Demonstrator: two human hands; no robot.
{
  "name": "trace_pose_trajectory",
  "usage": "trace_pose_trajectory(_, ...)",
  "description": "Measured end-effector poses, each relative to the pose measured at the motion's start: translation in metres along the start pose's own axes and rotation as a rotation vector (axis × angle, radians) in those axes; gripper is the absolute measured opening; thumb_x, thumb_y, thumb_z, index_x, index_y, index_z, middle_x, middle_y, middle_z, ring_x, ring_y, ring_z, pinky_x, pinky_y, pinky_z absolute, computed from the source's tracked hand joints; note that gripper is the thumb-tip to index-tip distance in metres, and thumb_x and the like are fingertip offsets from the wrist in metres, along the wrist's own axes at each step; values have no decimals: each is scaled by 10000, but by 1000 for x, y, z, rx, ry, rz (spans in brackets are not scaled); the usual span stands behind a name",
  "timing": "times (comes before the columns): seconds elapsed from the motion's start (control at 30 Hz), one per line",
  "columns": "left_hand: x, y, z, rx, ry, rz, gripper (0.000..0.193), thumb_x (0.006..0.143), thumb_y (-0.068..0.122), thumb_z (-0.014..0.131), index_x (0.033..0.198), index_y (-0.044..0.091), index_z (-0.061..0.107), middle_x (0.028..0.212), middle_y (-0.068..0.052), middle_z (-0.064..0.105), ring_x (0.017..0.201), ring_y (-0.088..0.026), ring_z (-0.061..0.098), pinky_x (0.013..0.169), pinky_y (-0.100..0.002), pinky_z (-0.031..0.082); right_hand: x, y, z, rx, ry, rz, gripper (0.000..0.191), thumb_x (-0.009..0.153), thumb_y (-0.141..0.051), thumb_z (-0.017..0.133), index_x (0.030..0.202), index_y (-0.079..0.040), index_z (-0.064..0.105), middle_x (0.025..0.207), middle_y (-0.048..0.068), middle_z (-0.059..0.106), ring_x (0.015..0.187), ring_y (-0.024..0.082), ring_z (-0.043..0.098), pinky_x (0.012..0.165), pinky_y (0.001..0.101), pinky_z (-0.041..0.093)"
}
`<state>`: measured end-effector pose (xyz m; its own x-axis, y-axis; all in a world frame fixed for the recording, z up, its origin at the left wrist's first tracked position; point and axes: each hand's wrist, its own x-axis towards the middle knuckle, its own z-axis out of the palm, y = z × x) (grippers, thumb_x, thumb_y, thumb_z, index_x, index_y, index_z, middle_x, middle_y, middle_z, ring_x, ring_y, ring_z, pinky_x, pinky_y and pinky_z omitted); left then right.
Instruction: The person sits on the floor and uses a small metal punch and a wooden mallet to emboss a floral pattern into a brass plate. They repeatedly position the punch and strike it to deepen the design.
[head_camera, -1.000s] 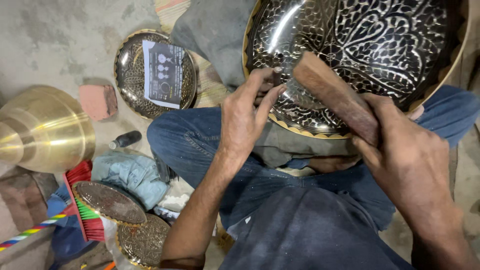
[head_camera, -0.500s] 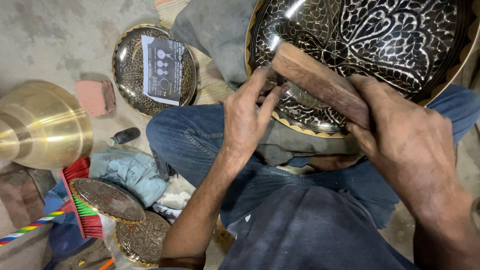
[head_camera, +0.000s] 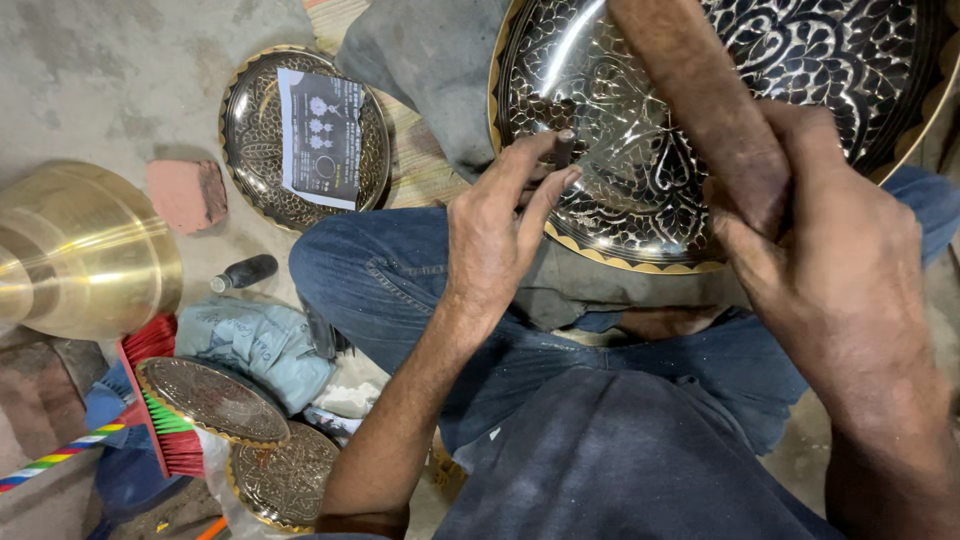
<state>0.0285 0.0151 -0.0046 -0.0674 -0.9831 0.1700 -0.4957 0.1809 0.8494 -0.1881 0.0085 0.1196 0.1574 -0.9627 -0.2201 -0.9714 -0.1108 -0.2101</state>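
Head view: the engraved tray (head_camera: 720, 110) rests tilted on the lap, under both hands. Left hand (head_camera: 495, 235) pinches a small punch (head_camera: 565, 148) between its fingers (head_camera: 545, 195), tip on the tray. Right hand (head_camera: 840, 270) is clenched on a wooden mallet (head_camera: 700, 100). Keep the punch steady and strike squarely. The mallet head and the tray's far rim are cut off; the punch tip is hard to make out.

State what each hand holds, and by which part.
The left hand pinches a thin dark punch by its upper shaft, tip against the engraved plate. The right hand grips a wooden mallet at its lower end.
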Motion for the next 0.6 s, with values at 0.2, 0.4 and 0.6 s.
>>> trace_pose_trajectory(0.2,2,3,-1,46,11,7,316,1009,166,732,1278,45,620,1178,-128,741,1023,-228,782,802,-329,675,1,5,-8,-38,-190,88,523,964,-224,703,1428,-52,532,963,173,724,789,283,741,696,407,609)
trace_pose_trajectory(0.4,1,5,-2,26,15,14,295,1017,158,723,1273,52,620,1201,-128,739,1033,-239,781,798,-344,673,4,14,-2,-125,-88,-115,519,932,-242,712,1387,-44,562,984,142,745,785,257,743,665,375,605)
trace_pose_trajectory(0.6,3,6,0,45,18,13,280,1003,172,731,1240,57,637,1211,-124,736,1028,-236,776,778,-324,672,9,14,3,-172,-295,60,473,1021,-287,629,1435,-82,525,961,122,732,664,205,728,531,337,608)
